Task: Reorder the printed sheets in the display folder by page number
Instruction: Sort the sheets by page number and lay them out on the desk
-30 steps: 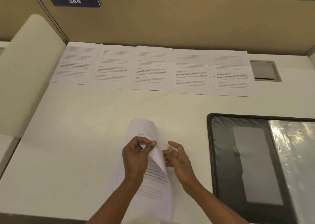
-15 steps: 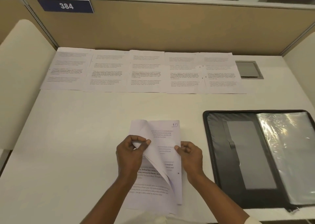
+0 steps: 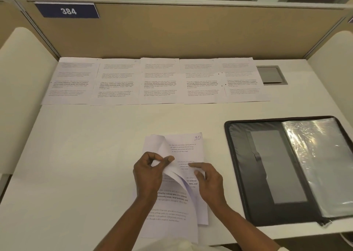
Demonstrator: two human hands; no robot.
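On the counter (image 3: pixel 91 155) I see five printed sheets (image 3: pixel 160 81) in a row at the back, the display folder (image 3: pixel 267 174) open at right, and a stack (image 3: pixel 172 214) front centre. The left hand (image 3: pixel 150 172) pinches its curled top sheets; the right hand (image 3: pixel 210 182), fingers straight, rests on page 10 (image 3: pixel 191 142).

One wide-angle camera, worn on the head, looked forward and steeply down at the desk (image 3: pixel 86 155) from close above. The left hand (image 3: pixel 149 174) and right hand (image 3: pixel 209 181) sat low at centre; the cubicle partition (image 3: pixel 172 39) crossed the top.
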